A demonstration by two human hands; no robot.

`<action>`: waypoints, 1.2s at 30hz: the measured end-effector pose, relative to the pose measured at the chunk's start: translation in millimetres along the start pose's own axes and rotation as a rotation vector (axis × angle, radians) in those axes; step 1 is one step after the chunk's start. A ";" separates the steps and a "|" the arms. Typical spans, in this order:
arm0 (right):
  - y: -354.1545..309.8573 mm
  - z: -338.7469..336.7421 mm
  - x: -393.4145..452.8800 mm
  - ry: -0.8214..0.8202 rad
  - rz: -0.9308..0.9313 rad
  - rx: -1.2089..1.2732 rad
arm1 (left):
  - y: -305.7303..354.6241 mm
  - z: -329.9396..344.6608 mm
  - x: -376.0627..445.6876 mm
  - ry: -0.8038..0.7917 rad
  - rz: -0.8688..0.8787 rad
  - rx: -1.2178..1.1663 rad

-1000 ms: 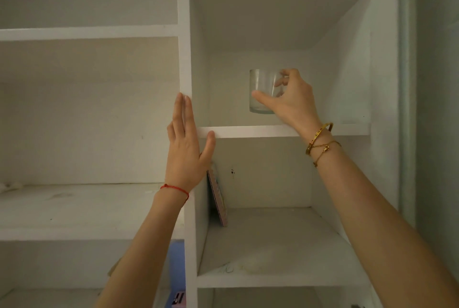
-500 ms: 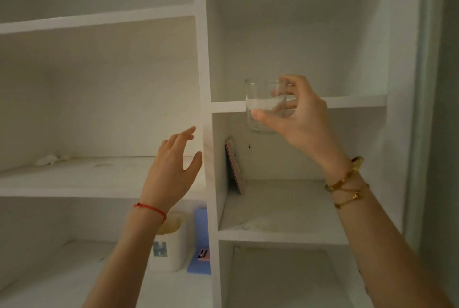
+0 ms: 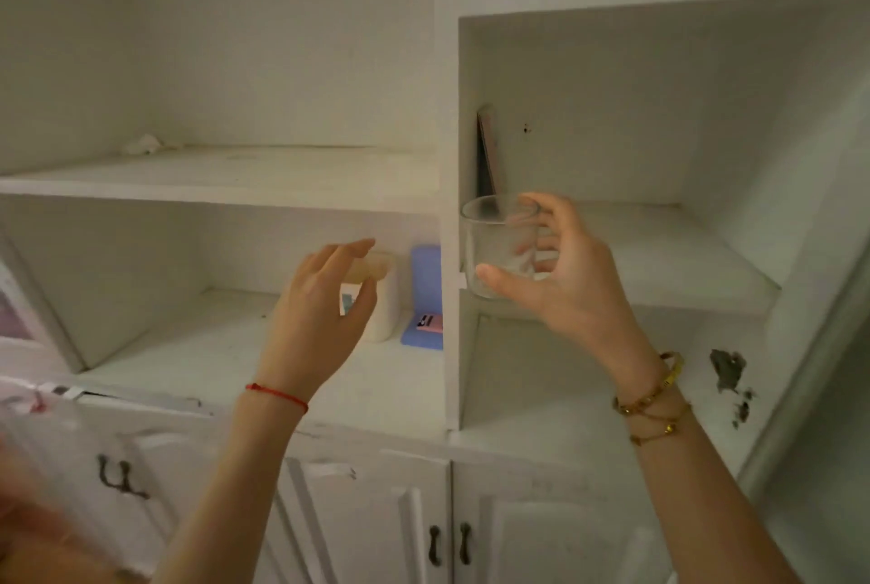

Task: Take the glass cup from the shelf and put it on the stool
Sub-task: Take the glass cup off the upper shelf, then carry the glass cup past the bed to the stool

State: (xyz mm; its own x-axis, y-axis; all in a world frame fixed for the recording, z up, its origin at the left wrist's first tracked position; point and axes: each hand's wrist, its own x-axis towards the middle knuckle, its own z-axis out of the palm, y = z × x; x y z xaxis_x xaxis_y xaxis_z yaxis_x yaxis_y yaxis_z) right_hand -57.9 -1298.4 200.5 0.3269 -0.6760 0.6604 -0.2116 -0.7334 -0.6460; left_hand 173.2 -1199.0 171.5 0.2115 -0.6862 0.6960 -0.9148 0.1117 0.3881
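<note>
The right hand (image 3: 572,282) is gripping the glass cup (image 3: 500,247) upright, thumb low and fingers behind it, in the air just in front of the white shelf (image 3: 446,188) divider. The left hand (image 3: 320,320), fingers loosely apart, is holding nothing. Keeping the cup level is advisable; the stool is not in view.

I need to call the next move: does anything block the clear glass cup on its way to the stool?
The stool is out of view, so the path cannot be judged. The right hand holds the clear glass cup in front of the white shelf unit, free of its boards; the empty left hand hovers beside it, apart.
</note>
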 end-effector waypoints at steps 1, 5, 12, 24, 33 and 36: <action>5.3 5.6 -6.9 -0.017 0.016 0.006 | -4.0 0.6 -9.3 -0.008 -0.017 0.004; 24.4 26.1 -31.3 -0.092 0.081 0.046 | -20.5 6.0 -48.0 -0.050 -0.094 0.048; 52.4 57.5 -71.7 -0.173 0.182 0.110 | -42.9 12.9 -118.8 -0.149 -0.246 0.077; 72.4 93.2 -140.4 -0.313 0.286 0.201 | -35.1 15.8 -193.5 -0.227 -0.480 0.091; 74.1 121.3 -160.8 -0.546 0.277 0.259 | -28.5 3.7 -242.9 -0.183 -0.660 0.190; 71.8 137.3 -163.6 -0.622 0.259 0.290 | -28.4 -3.1 -258.6 -0.153 -0.728 0.231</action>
State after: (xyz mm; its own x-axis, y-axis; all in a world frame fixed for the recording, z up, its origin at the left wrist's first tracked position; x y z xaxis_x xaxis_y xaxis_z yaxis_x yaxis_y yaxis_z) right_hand -0.1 -1230.7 -6.5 0.7801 -0.5965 0.1887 -0.1290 -0.4485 -0.8844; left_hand 145.6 -1022.4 -17.6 0.7520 -0.6227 0.2160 -0.6156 -0.5465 0.5677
